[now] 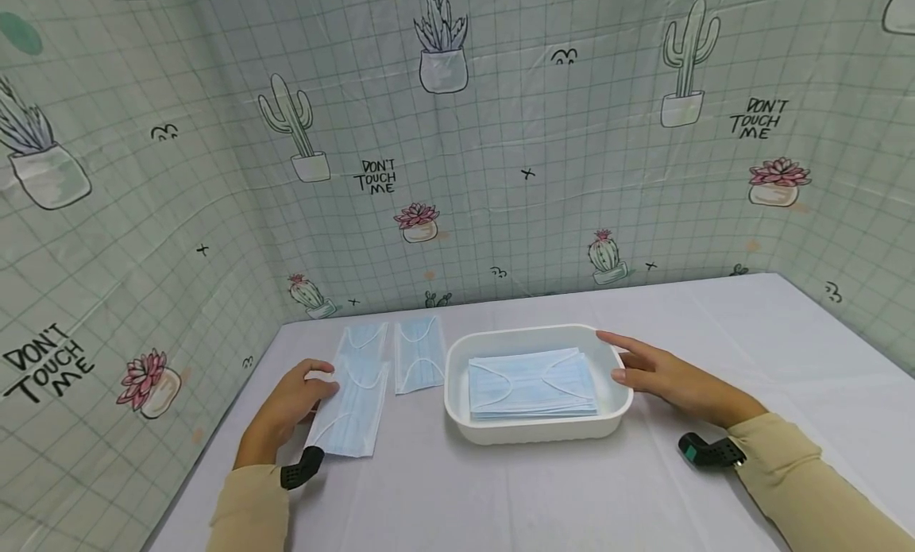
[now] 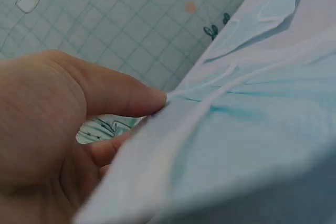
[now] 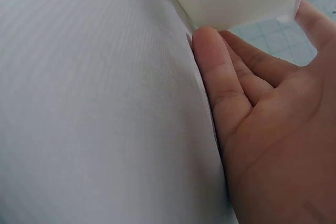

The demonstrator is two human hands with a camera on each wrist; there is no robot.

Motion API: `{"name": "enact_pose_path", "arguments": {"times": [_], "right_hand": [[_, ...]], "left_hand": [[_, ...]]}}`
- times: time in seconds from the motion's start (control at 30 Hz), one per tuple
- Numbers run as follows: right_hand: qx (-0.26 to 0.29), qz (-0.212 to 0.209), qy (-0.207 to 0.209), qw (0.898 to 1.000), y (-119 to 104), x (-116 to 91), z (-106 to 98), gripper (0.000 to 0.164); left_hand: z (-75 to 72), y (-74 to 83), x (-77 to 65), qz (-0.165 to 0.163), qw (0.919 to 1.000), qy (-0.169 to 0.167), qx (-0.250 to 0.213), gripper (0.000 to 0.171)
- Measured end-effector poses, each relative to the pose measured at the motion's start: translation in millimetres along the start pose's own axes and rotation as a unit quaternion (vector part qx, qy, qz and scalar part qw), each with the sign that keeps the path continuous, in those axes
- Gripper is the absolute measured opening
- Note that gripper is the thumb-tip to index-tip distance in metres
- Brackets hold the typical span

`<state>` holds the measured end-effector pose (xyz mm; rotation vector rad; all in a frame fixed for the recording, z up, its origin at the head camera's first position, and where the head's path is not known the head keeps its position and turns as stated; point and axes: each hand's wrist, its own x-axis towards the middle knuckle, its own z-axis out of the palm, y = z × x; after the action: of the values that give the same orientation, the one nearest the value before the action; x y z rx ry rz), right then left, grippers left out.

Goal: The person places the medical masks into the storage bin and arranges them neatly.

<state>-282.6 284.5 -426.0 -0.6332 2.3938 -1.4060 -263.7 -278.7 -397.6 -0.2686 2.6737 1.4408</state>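
Note:
Pleated light-blue face masks lie on the table at left. My left hand [image 1: 289, 401] pinches the left edge of the nearest mask [image 1: 360, 413]; in the left wrist view the thumb [image 2: 134, 97] presses on its top, with fingers beneath. This mask overlaps another face mask [image 1: 362, 342] behind it. To the right, a white plastic tub [image 1: 536, 433] holds a stack of the same masks [image 1: 532, 385], ear loops showing on top. My right hand [image 1: 665, 377] holds the tub's right end, thumb over the rim. In the right wrist view its other fingers [image 3: 212, 59] are low against the outer wall.
A separate face mask [image 1: 419, 353] lies between the overlapping pair and the tub. The white tablecloth [image 1: 500, 496] covers the table, which meets a cactus-printed cloth wall [image 1: 486, 139] at the back and sides. Each wrist carries a small black camera [image 1: 303, 466].

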Motion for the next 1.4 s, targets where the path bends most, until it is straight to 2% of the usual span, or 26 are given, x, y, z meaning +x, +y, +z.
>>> {"name": "enact_pose_path", "arguments": {"times": [0.1, 0.37, 0.47, 0.73, 0.9, 1.2, 1.4], "right_hand": [[0.001, -0.001, 0.0, 1.0, 0.2, 0.0, 0.1, 0.063], [-0.005, 0.001, 0.003, 1.0, 0.4, -0.2, -0.2, 0.063], [-0.003, 0.007, 0.002, 1.0, 0.4, 0.1, 0.0, 0.063], [-0.007, 0.011, 0.003, 1.0, 0.3, 0.2, 0.2, 0.062], [-0.016, 0.014, 0.004, 1.0, -2.3, -0.4, 0.4, 0.062], [-0.01, 0.021, 0.002, 1.0, -2.9, 1.5, -0.2, 0.062], [-0.006, 0.026, 0.003, 1.0, -1.6, 1.3, -0.8, 0.062]], "left_hand": [[-0.9, -0.7, 0.1, 0.009, 0.9996, -0.02, -0.019, 0.044], [-1.4, -0.3, -3.2, 0.007, 0.9954, -0.094, -0.018, 0.046], [-2.4, -1.2, -4.4, 0.015, 0.9944, -0.104, -0.014, 0.045], [-3.3, -4.8, -3.6, 0.033, 0.9948, -0.096, -0.016, 0.035], [-3.4, -3.7, -3.9, 0.04, 0.9964, -0.075, -0.007, 0.033], [-4.0, -2.4, -2.8, 0.038, 0.9977, -0.055, 0.004, 0.041], [-2.2, 2.1, 1.4, 0.067, 0.9963, -0.05, -0.022, 0.042]]}}
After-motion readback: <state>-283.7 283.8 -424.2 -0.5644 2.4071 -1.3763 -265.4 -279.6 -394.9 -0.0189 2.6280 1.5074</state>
